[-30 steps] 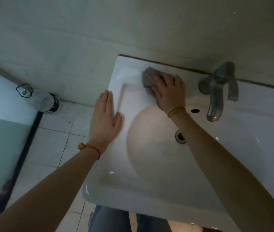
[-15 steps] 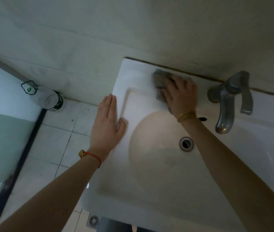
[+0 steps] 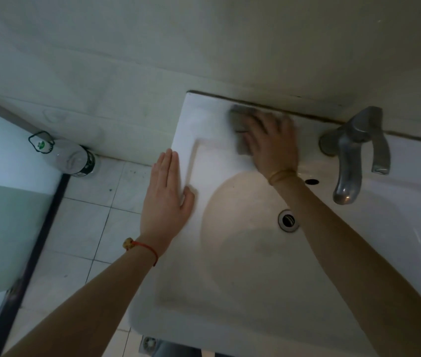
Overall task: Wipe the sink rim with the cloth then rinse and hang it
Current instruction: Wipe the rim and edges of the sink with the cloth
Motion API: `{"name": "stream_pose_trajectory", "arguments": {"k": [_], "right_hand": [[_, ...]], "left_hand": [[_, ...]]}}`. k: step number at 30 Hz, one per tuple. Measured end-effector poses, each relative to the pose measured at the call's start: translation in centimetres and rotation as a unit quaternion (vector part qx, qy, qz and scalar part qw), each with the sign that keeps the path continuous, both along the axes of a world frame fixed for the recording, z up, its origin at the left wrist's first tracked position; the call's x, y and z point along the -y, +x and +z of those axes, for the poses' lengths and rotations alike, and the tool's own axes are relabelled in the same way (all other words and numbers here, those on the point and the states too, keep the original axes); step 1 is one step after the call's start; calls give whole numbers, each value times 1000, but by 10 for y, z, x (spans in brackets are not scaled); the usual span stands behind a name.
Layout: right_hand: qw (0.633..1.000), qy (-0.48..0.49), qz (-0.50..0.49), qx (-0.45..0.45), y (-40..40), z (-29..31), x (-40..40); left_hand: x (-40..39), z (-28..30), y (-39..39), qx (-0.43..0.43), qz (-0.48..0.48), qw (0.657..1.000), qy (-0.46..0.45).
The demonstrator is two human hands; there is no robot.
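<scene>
Overhead, a white sink (image 3: 397, 228) fills most of the view, set against a pale wall, with a rounded bowl and a flat rim around it. Pale floor tiles (image 3: 85, 228) lie to its left. At the back right of the rim stands a grey metal tap (image 3: 351, 155), its spout curving over the bowl and its lever hanging to the right. The left hand (image 3: 165, 199) lies flat and open on the left rim, fingers together, holding nothing, a red cord at the wrist. The right hand (image 3: 273, 143), slightly blurred, presses palm-down on a grey cloth (image 3: 240, 124) on the back rim, left of the tap and close to the wall; the fingers are spread over the cloth rather than closed around it. A clear plastic bottle (image 3: 73, 158) stands on the floor by the wall. A round drain (image 3: 288, 220) sits in the bowl below the spout
</scene>
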State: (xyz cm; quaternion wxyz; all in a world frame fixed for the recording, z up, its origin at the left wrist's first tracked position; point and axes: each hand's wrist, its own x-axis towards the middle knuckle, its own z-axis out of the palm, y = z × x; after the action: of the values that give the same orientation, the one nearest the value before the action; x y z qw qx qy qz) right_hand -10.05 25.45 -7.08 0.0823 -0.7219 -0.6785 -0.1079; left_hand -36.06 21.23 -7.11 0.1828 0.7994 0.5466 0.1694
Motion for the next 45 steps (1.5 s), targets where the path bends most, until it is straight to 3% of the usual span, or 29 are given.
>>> {"name": "stream_pose_trajectory", "arguments": {"k": [4, 9, 13, 16, 19, 24, 29, 33, 38, 43, 45], "right_hand": [[985, 16, -170, -37, 1, -2, 8], [998, -22, 48, -28, -80, 4, -31], [995, -2, 101, 18, -41, 4, -21], [998, 10, -51, -39, 11, -1, 3], [982, 0, -175, -67, 1, -2, 1], [996, -35, -17, -78, -74, -3, -16], [992, 31, -28, -118, -91, -26, 39], [969, -30, 5, -245, -110, -37, 86], [963, -41, -108, -245, -76, -29, 69], [960, -70, 17, -269, -120, -34, 106], [965, -79, 22, -247, -108, -33, 91]], "left_hand": [[0, 1, 2, 2, 1, 1000, -8], [0, -1, 3, -8, 1, 1000, -11], [0, 1, 0, -1, -2, 1000, -12], [0, 2, 0, 7, 0, 1000, -17], [1, 2, 1, 4, 1, 1000, -16], [0, 0, 0, 4, 0, 1000, -15], [0, -4, -1, 8, 1, 1000, -14], [0, -4, -2, 8, -6, 1000, -14], [1, -1, -2, 12, -6, 1000, -14], [1, -1, -1, 7, -14, 1000, -18], [1, 0, -1, 9, -14, 1000, -19]]}}
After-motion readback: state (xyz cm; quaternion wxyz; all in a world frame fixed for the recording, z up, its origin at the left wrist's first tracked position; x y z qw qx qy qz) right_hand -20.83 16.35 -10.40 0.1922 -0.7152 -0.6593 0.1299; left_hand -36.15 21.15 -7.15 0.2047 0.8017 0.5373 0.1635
